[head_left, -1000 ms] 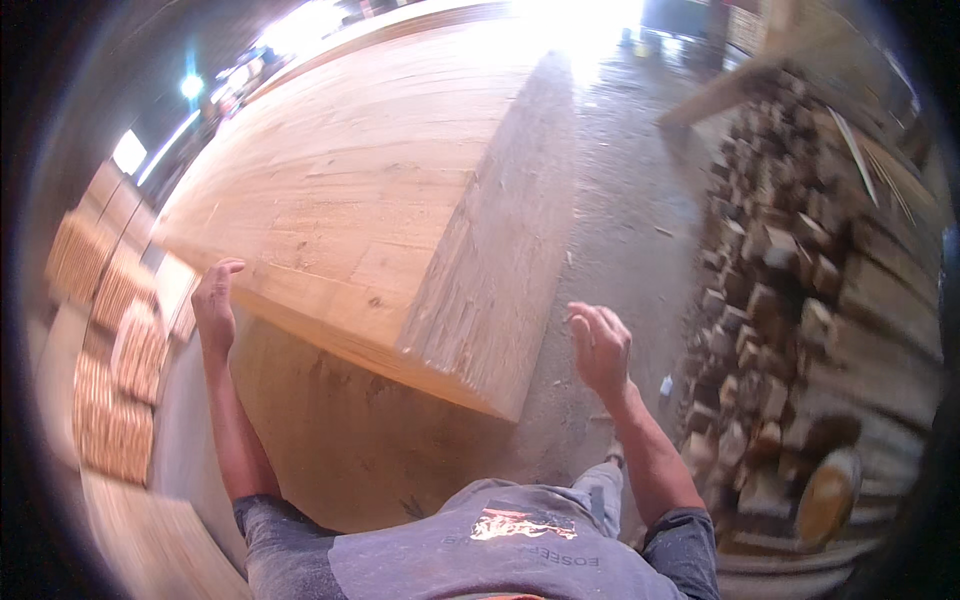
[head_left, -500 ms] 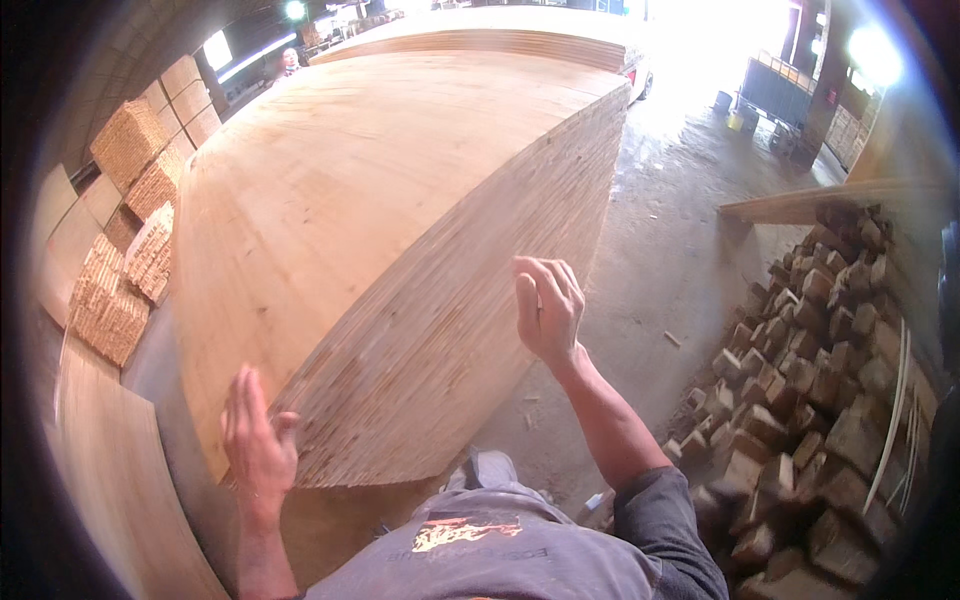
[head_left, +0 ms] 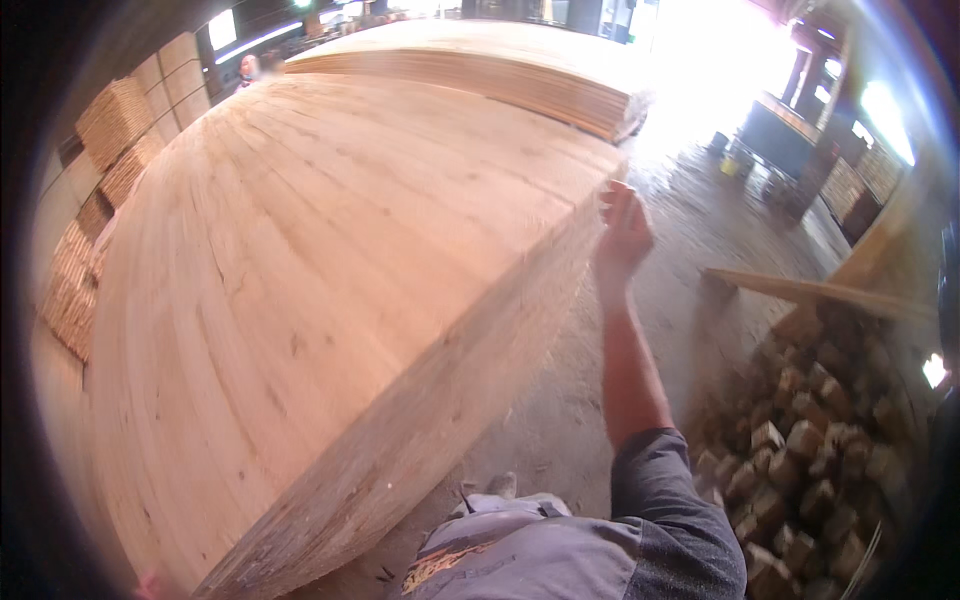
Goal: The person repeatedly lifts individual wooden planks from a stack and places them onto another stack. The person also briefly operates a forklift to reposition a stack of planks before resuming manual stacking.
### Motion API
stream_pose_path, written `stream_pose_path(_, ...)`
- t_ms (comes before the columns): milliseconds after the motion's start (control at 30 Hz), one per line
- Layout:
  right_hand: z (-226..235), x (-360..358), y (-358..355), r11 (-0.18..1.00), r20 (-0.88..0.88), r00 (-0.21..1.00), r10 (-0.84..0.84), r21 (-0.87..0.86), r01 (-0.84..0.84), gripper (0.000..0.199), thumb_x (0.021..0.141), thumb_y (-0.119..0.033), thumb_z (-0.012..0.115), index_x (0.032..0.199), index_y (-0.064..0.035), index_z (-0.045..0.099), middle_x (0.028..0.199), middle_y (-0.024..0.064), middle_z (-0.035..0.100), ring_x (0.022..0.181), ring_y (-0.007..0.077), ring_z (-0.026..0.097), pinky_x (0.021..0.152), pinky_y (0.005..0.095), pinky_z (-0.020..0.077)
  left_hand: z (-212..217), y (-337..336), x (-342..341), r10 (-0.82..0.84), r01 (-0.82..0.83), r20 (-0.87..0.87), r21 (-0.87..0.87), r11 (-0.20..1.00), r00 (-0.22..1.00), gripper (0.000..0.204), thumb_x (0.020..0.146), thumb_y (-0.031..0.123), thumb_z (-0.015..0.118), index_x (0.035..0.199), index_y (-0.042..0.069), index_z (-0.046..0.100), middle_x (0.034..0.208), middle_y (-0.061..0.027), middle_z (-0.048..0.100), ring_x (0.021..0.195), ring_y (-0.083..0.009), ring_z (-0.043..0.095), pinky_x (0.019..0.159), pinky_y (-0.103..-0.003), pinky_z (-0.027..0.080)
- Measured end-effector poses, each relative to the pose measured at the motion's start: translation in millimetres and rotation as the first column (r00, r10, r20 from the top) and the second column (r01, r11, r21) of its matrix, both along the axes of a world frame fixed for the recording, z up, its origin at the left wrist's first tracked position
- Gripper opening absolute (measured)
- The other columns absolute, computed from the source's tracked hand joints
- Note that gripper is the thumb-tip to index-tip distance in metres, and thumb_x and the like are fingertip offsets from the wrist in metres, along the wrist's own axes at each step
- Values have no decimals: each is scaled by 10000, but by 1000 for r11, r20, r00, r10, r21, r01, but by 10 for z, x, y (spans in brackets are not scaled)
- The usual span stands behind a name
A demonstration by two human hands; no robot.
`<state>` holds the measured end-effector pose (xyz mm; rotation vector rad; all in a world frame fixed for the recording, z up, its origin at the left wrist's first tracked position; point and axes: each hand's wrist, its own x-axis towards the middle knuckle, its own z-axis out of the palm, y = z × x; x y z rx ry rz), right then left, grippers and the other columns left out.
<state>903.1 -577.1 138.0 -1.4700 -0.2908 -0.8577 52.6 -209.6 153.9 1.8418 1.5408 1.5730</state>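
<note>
**A:** What fills the view?

**B:** A tall stack of pale wooden sheets [head_left: 330,290], seen from above by the person standing at its near corner. The broad top sheet spreads from about 7 o'clock up to 1 o'clock, and the layered side edge runs down the middle toward the lower left.

**A:** Where are the hands?

**B:** The right hand [head_left: 622,232] reaches out at about 2 o'clock, arm extended from a grey sleeve. It rests against the far upper corner of the stack's side edge, fingers curled at the top sheets. It looks like a hold on the edge, likely to steady or square the sheets, though the blur hides whether the fingers actually close on a sheet. The left hand is all but out of sight; only a sliver of pink shows at the bottom left, near 7 o'clock, so I cannot tell its state. The hands are far apart, one at each end of the long side edge, which suits handling something this wide.

**A:** What else is around?

**B:** A second stack of sheets [head_left: 500,60] lies beyond, at 12 o'clock. On the concrete floor [head_left: 700,240] at 4 o'clock sits a heap of short wood offcuts [head_left: 810,440], with a long plank [head_left: 800,292] resting above it. Bundles of stacked timber [head_left: 110,140] line the wall at 10 o'clock.
</note>
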Motion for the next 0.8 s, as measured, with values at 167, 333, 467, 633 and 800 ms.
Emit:
stream_pose_path(167,445,2046,-660,950,-34,994,-101,-299,87,340,1081,-286,598,1102,-10,796,985,183,794,925,352,768,864,436,568,1081,424,1860,-72,36,-180,-192,981,981,488,1176,517,438,1050,116,685,887,46,529,835,-104,541,771,-284,483)
stream_pose_path(333,378,3310,-725,846,231,972,47,-526,84,217,1039,-206,671,1064,-25,788,1044,172,791,1006,377,750,904,467,573,1619,-67,6009,-672,674,-170,-57,737,721,364,1139,425,586,991,93,612,881,69,456,803,-55,457,749,-244,409)
stream_pose_path(467,931,4668,-733,721,481,865,141,-649,243,259,995,-276,756,1139,-64,794,1136,152,768,1077,376,708,974,469,561,1862,-1181,9390,-858,949,-471,-118,294,207,332,1074,290,681,1256,13,696,1118,-52,706,1043,-160,672,966,-353,562)
stream_pose_path(633,1339,5658,-843,254,222,907,357,-958,134,323,963,-342,779,1159,-88,812,1105,155,773,1035,383,724,944,475,578,1563,-2369,12442,-906,875,-366,-342,343,212,595,1106,540,572,961,3,784,847,-132,773,793,-237,738,788,-400,584)
stream_pose_path(800,1484,5837,-877,127,318,875,365,-948,291,195,974,-272,752,926,-84,768,961,152,743,910,308,744,779,438,579,950,-2850,13745,-846,907,374,-332,261,380,607,1107,488,581,961,-74,757,862,-193,767,686,-290,745,695,-441,620)
